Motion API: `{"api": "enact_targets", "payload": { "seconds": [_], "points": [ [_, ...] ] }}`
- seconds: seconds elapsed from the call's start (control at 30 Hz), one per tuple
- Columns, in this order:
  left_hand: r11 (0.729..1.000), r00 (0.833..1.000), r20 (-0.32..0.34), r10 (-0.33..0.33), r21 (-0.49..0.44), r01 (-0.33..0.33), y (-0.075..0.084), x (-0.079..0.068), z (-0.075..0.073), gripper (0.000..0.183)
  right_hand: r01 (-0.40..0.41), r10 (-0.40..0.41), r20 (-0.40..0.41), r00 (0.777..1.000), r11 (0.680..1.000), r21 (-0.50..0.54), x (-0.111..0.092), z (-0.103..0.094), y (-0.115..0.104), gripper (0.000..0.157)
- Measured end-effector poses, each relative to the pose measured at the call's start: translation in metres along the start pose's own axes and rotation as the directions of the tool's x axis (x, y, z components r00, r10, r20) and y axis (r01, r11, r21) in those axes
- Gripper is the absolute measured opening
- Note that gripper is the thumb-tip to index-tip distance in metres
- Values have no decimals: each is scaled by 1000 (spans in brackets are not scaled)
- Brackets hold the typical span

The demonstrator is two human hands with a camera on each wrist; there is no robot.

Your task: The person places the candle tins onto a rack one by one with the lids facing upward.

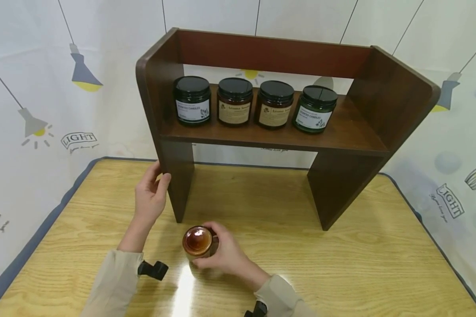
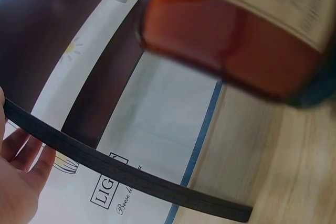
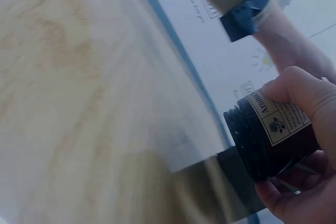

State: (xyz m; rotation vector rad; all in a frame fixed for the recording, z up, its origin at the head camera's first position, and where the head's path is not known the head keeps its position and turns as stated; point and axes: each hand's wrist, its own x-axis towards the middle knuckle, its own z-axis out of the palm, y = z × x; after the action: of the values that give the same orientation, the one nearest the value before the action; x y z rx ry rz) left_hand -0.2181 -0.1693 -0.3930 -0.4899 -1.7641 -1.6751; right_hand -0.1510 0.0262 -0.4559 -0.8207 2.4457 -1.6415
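Low in the frame's centre, the right hand point(image 1: 226, 255) grasps the lidless amber jar point(image 1: 197, 241) on the worktop point(image 1: 341, 264); the left hand point(image 1: 150, 196), fingers straight, touches the shelf point(image 1: 174, 176) side. Tilting the jar could spill its contents.

The amber glass jar point(image 1: 197, 241) gripped in the right hand point(image 1: 226, 255) looked glossy with a matt paper label, the table point(image 1: 341, 264) beneath it was varnished pale wood, and the shelf point(image 1: 174, 176) at the left hand point(image 1: 150, 198) was smooth dark wood.
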Motion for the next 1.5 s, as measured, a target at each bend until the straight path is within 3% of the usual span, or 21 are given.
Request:
{"api": "enact_targets", "payload": {
  "seconds": [0.1,0.33,0.57,0.9,1.3,1.5],
  "points": [
    [1000,1000,1,-9,8,9,0,0,0,30,4,-4,-12,1000,1000,27,0,-10,-4,65],
    [999,999,4,-32,27,32,24,2,5,29,17,-16,-29,999,999,37,-2,-25,-12,66],
    [999,999,-2,-41,15,41,1,1,1,32,38,-38,-45,998,999,11,-4,-32,-19,66],
    [1000,1000,14,2,18,-2,-1,1,0,31,53,-54,-112,992,999,-14,-11,-48,-26,65],
    [1000,1000,12,-1,5,1,-2,0,-1,31,71,-80,-227,971,996,-47,-21,-80,-38,66],
    [1000,1000,13,0,3,0,-3,0,-1,30,65,-71,-238,969,997,-34,-26,-94,-43,66]
  ]
}}
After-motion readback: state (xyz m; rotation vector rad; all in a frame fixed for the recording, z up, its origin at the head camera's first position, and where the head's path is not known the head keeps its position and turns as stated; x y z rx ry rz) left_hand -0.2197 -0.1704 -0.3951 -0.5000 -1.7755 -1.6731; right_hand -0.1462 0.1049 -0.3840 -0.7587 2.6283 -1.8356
